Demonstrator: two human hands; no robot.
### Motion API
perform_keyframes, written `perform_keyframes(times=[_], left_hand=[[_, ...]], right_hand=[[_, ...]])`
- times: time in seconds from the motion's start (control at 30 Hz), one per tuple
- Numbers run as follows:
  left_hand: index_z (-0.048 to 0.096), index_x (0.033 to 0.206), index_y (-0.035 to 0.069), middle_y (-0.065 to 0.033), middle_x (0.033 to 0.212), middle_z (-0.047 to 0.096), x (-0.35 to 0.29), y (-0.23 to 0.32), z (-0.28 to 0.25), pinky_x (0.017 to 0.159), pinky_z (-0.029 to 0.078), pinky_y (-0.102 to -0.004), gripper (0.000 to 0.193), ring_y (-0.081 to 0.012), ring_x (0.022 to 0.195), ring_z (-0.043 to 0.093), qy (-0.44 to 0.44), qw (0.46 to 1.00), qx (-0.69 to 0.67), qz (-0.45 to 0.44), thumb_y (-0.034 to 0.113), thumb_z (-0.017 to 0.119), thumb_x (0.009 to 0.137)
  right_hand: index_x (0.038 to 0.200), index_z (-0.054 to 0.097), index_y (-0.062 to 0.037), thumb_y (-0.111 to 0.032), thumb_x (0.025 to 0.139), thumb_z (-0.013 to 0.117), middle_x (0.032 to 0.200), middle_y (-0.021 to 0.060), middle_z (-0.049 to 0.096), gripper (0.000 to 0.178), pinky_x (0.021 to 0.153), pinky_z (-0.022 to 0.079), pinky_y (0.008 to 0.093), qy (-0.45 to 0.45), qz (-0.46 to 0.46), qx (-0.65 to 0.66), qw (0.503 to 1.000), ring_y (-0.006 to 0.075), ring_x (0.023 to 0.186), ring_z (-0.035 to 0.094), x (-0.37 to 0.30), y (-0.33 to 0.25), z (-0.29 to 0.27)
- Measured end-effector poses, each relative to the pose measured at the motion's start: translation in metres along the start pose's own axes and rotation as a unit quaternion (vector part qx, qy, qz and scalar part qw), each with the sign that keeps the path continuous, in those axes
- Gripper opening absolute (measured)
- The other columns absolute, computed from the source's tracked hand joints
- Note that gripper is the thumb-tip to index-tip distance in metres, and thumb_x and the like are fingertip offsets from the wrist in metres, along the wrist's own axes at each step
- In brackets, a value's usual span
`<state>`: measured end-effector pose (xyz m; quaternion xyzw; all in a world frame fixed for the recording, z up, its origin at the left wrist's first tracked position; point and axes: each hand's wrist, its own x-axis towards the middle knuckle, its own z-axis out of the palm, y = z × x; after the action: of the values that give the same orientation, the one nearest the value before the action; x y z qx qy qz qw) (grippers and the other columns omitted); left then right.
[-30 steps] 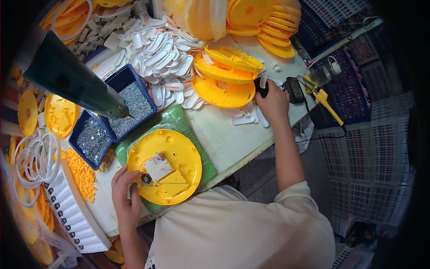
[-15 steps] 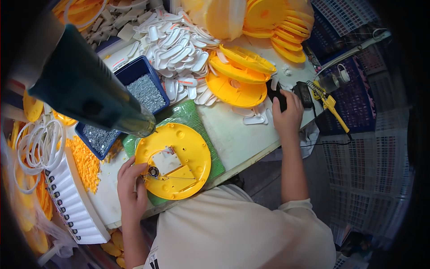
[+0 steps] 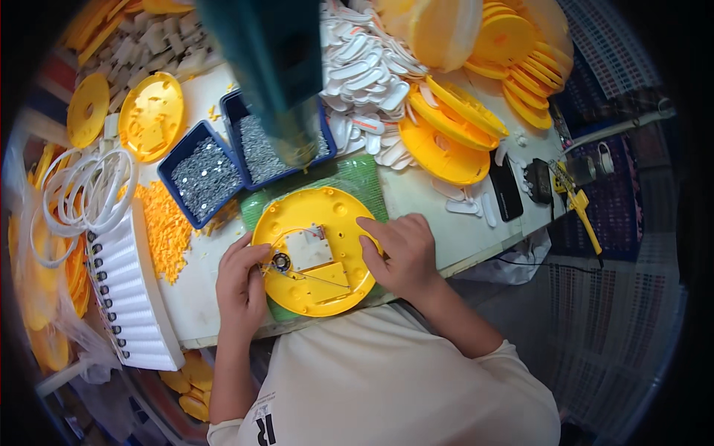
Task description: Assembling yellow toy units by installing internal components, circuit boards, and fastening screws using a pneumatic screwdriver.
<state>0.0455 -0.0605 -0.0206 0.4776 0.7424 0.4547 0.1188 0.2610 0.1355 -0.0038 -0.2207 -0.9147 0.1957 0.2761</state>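
A yellow round plastic housing lies on a green mat, its inner side up. Inside it sit a white box-like part, a small round black part and thin wires. My left hand grips the housing's left edge, fingertips over the rim near the black part. On the opposite edge, my right hand holds the rim, with index finger and thumb on top and the other fingers curled. Above the housing's far side hangs a teal power screwdriver, blurred.
Blue bins of small metal screws stand beyond the mat, beside loose orange pieces. White plastic parts and yellow discs are heaped at the back. A black phone and a yellow-handled soldering iron lie rightward.
My right hand has come from the phone, at the right, to the housing's right edge. My left hand stays on the left edge. The whole view has shifted.
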Motion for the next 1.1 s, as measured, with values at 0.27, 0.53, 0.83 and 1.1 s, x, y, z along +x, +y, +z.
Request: perform_keyframes(times=[0.27,0.53,0.83,1.1], left_hand=[[0.069,0.114,0.001,-0.0168,0.119,0.072,-0.002,-0.007,0.009,0.111,0.046,-0.0444,0.035,-0.0381,0.125,0.063,0.015,0.999,-0.025,0.017,-0.012,0.049,0.088],[0.064,0.125,-0.004,-0.0213,0.137,0.062,-0.017,-0.028,0.012,0.114,0.041,-0.0398,0.039,-0.0301,0.130,0.058,0.020,0.998,-0.053,0.011,-0.008,0.038,0.096],[0.062,0.128,-0.005,-0.0203,0.137,0.061,-0.016,-0.033,0.018,0.113,0.043,-0.0392,0.038,-0.0283,0.127,0.059,0.021,0.996,-0.086,0.008,-0.006,0.037,0.099],[0.063,0.126,-0.003,-0.0198,0.135,0.061,-0.016,-0.031,0.014,0.110,0.044,-0.0373,0.038,-0.0270,0.125,0.060,0.021,0.998,-0.058,0.022,-0.007,0.037,0.099]], right_hand=[[0.124,0.072,-0.0096,-0.029,0.087,0.076,0.127,0.0104,0.065,0.042,0.105,0.046,0.0477,-0.085,-0.101,0.046,0.990,0.0331,0.125,0.059,0.024,-0.013,0.009],[0.110,0.069,-0.0040,-0.005,0.085,0.073,0.111,0.0113,0.068,0.025,0.095,0.049,0.0448,0.274,0.185,-0.140,0.933,0.0352,0.107,0.063,-0.039,0.112,-0.066],[0.156,0.042,-0.0021,-0.043,0.104,0.057,0.156,0.0304,0.044,0.068,0.123,0.028,0.0550,0.143,0.430,-0.340,0.824,0.0467,0.146,0.040,-0.099,0.175,-0.076],[0.162,0.027,-0.0003,-0.046,0.106,0.053,0.161,0.0334,0.035,0.077,0.125,0.023,0.0559,0.166,0.418,-0.212,0.867,0.0473,0.152,0.033,-0.075,0.180,-0.072]])
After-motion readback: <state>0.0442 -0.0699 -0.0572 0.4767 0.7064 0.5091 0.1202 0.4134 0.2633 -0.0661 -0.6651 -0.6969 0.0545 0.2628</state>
